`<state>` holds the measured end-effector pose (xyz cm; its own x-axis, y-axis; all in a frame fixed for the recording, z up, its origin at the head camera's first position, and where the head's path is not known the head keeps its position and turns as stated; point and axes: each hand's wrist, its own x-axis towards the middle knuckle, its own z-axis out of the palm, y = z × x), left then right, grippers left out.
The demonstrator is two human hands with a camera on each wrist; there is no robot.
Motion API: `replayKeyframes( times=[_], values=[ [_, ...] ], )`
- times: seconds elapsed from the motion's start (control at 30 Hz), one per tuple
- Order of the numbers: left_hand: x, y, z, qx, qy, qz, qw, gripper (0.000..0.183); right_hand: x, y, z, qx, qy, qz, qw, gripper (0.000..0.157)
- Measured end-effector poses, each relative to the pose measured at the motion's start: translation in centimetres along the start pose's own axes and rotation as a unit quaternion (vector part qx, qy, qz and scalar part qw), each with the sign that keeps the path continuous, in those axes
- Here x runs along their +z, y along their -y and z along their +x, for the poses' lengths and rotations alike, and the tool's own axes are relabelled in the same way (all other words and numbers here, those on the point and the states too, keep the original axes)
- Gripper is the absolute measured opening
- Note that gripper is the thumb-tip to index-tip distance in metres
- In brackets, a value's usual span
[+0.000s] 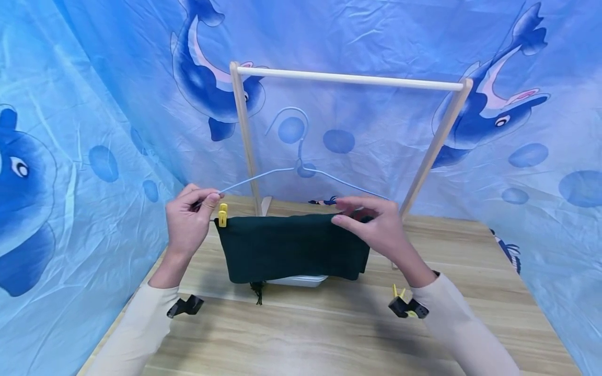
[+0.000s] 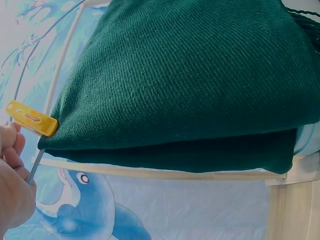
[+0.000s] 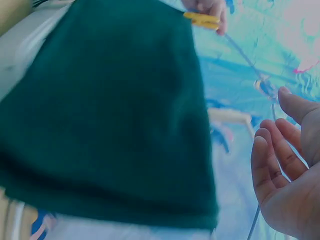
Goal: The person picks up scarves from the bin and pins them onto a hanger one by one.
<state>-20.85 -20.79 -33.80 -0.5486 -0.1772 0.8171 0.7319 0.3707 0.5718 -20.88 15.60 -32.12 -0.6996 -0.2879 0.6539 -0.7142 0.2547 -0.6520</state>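
A dark green folded scarf (image 1: 287, 248) with a dark fringe (image 1: 256, 292) hangs over the lower bar of a light blue wire hanger (image 1: 270, 172). My left hand (image 1: 190, 222) grips the hanger's left corner. Right beside those fingers, a yellow clip (image 2: 34, 119) pinches the scarf's upper corner onto the bar. My right hand (image 1: 373, 224) is at the scarf's upper right part, thumb and fingers spread apart. In the right wrist view that hand (image 3: 287, 170) has loosely bent fingers, nothing between them, and stands apart from the cloth.
Behind the hanger stands a wooden rack with a white top rail (image 1: 348, 78). A white container (image 1: 301, 281) shows partly under the scarf. Another yellow clip (image 1: 398, 290) lies near the right wrist camera. Blue dolphin-print curtains (image 1: 385, 31) enclose the wooden table (image 1: 291, 334).
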Motion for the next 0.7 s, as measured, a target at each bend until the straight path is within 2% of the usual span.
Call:
replayKeyframes(
  times=[0.13,0.4,0.57,0.7],
  values=[
    [-0.1,-0.1,0.1,-0.004,0.004,0.004,1.0,0.007,-1.7,-1.3,-2.2,0.028,-0.023,-0.022,0.999,0.031],
    [-0.2,-0.2,0.2,-0.008,-0.004,0.003,1.0,0.009,-4.1,-3.6,-6.5,0.086,-0.039,-0.084,0.992,0.028],
    [-0.2,0.1,0.2,-0.009,-0.005,0.002,0.9999,0.01,-5.6,-5.4,-9.1,0.137,-0.052,-0.126,0.981,0.029],
    [-0.2,-0.1,0.4,-0.008,-0.007,0.003,0.9999,0.01,-6.6,-7.1,-11.2,0.187,-0.036,-0.168,0.967,0.029]
  ],
)
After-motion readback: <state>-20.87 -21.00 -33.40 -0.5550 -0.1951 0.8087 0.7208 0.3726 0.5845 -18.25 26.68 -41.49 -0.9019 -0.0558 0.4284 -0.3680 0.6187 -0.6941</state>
